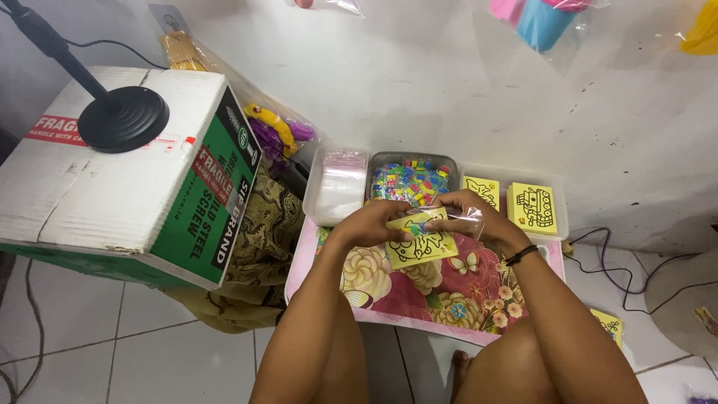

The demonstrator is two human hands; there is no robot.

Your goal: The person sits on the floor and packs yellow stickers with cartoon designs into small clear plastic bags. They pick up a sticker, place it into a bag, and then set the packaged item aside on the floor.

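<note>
— Left of the flowered tray [449, 303]?
— Cardboard box [127, 164], round black stand base [123, 118] on top.
— Over the tray?
— Left hand [374, 223] pinching yellow picture card [421, 239]; right hand [467, 209] gripping clear bag [467, 218] at card's top edge.
— Behind the tray?
— Bins: clear bags [340, 187], coloured packets [411, 182], yellow cards [532, 207]

My fingers [441, 206] are holding a yellow card [420, 241] showing black line art; the desk [456, 288] is wearing pink with big flowers and butterflies; the box [134, 168] is showing white and green.
</note>
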